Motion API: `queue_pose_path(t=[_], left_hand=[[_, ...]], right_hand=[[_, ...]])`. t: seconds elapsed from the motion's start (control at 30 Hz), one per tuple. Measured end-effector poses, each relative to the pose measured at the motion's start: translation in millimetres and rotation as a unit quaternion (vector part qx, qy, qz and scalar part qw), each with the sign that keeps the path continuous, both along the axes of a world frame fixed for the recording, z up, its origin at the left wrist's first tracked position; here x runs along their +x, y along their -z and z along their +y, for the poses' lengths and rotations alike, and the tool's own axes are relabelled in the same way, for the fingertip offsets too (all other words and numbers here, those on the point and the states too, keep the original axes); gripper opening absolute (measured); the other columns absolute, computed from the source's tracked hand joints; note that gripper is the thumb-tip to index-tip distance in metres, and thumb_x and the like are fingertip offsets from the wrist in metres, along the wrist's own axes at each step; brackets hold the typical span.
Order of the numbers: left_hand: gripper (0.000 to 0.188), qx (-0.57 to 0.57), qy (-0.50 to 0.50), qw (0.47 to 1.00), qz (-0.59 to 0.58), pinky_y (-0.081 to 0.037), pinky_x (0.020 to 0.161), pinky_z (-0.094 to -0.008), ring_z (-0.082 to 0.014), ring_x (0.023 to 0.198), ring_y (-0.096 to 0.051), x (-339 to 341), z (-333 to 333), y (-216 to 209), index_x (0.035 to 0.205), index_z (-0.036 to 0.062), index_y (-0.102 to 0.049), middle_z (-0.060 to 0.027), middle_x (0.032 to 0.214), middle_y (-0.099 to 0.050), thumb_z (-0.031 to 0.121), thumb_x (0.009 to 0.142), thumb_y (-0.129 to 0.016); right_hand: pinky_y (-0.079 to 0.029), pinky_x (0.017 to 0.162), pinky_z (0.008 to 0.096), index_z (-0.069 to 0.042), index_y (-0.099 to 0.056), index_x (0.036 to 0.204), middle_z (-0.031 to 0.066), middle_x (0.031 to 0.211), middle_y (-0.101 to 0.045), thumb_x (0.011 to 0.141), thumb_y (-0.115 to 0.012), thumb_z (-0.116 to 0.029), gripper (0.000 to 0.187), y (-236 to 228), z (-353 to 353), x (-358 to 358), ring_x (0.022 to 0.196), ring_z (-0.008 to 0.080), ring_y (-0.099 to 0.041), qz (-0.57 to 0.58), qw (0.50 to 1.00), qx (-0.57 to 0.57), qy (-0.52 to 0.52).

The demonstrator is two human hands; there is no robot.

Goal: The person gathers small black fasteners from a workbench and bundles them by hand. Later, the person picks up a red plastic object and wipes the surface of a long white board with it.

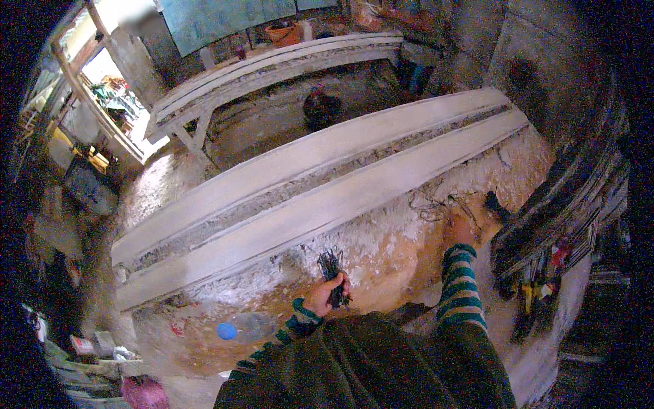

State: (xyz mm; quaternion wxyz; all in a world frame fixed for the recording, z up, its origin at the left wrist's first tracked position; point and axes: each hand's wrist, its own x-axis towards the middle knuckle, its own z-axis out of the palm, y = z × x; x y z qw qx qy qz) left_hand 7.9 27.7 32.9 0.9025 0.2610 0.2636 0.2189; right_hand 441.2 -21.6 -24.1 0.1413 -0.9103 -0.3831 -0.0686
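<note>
My left hand (319,298), in a green-and-grey striped sleeve, is closed round a bundle of thin dark wires (331,262). Loose ends splay out above and below the fist. Stretched out to the right, my right hand (460,230) is low over the dusty brown surface. Loose thin dark strands (432,204) lie against its far side, and its fingers are too blurred to make out. Just right of it sits a small dark object (496,202) whose kind I cannot tell.
A long bench of two pale planks (381,174) with a gap crosses in front of me. A clear bottle (255,327) with a blue cap (227,331) lies left. Dark stacked material (565,198) stands right. Another bench (272,61) stands beyond, near a round dark object (321,109).
</note>
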Motion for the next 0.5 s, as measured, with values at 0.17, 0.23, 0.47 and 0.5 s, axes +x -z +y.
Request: queue_pose_path(t=[0.17, 0.23, 0.47, 0.5], left_hand=[[0.024, 0.003, -0.039, 0.999, 0.003, -0.046, 0.069, -0.0302, -0.0120, 0.066, -0.048, 2.0, 1.1, 17.4, 0.102, 0.0046, -0.051, 0.0003, 0.072, -0.048, 0.026, 0.090, -0.053], [0.025, 0.014, -0.066, 0.998, -0.018, -0.045, 0.070, -0.0304, -0.0117, 0.065, -0.046, 1.2, 1.5, 27.4, 0.105, 0.0041, -0.051, 0.0008, 0.071, -0.046, 0.024, 0.090, -0.053], [0.024, 0.085, -0.080, 0.990, 0.077, -0.044, 0.070, -0.0289, -0.0105, 0.067, -0.046, 4.3, 4.4, 28.0, 0.108, 0.0041, -0.052, 0.0021, 0.072, -0.048, 0.019, 0.089, -0.055], [0.024, 0.123, -0.080, 0.986, 0.080, -0.044, 0.070, -0.0284, -0.0101, 0.067, -0.046, 5.2, 2.4, 23.8, 0.108, 0.0042, -0.053, 0.0022, 0.073, -0.050, 0.018, 0.089, -0.056]], right_hand=[[-0.046, 0.080, 0.0354, -0.006, -0.064, 0.093, 0.0110, 0.094, -0.063, 0.076, -0.062, -0.010, 0.017, 17.3, 5.7, -8.6, 0.088, 0.0252, -0.059, 0.077, 0.997, 0.022, 0.024], [-0.047, 0.078, 0.0344, -0.005, -0.064, 0.092, 0.0104, 0.092, -0.064, 0.076, -0.062, -0.010, 0.016, 15.6, 5.9, -20.0, 0.085, 0.0238, -0.059, 0.131, 0.990, 0.053, 0.018], [-0.047, 0.073, 0.0255, -0.002, -0.066, 0.088, 0.0058, 0.084, -0.066, 0.077, -0.062, -0.006, 0.012, -17.2, -1.6, -166.8, 0.079, 0.0136, -0.060, 0.449, 0.839, 0.253, -0.175], [-0.047, 0.073, 0.0257, -0.002, -0.066, 0.088, 0.0057, 0.084, -0.065, 0.077, -0.062, -0.005, 0.012, -26.5, -6.2, -191.5, 0.079, 0.0140, -0.060, 0.476, 0.829, 0.245, -0.162]])
